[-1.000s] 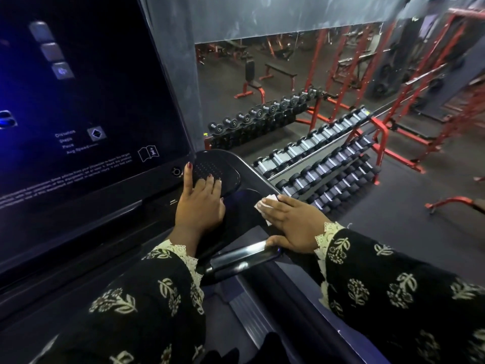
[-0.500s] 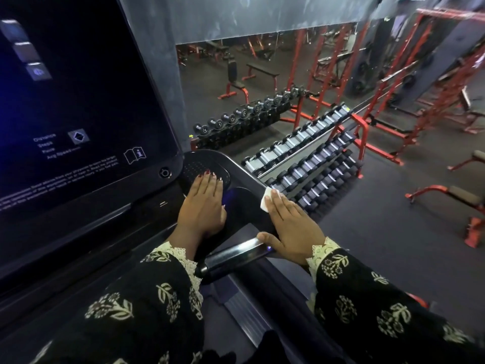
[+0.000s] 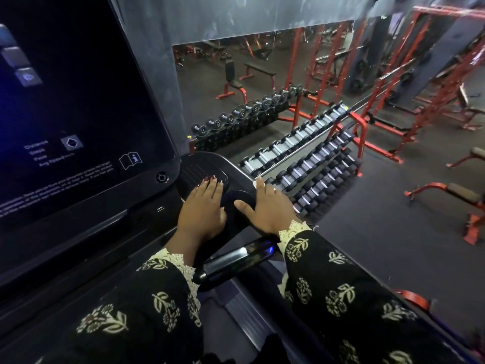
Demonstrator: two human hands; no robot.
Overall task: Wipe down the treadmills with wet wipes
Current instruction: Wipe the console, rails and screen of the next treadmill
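Pressing wet wipe (image 3: 254, 183) onto treadmill console rim (image 3: 233, 164) with straight-fingered right hand (image 3: 271, 210), left hand (image 3: 202, 210) resting flat alongside, fingers extended, gripping nothing.

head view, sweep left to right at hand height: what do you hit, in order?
treadmill console screen → left hand → right hand → dumbbell rack → red bench. The dotted tray and the wipe are left out because they overlap the hands.

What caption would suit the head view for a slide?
Right hand presses a white wet wipe on the black treadmill console; left hand rests flat.
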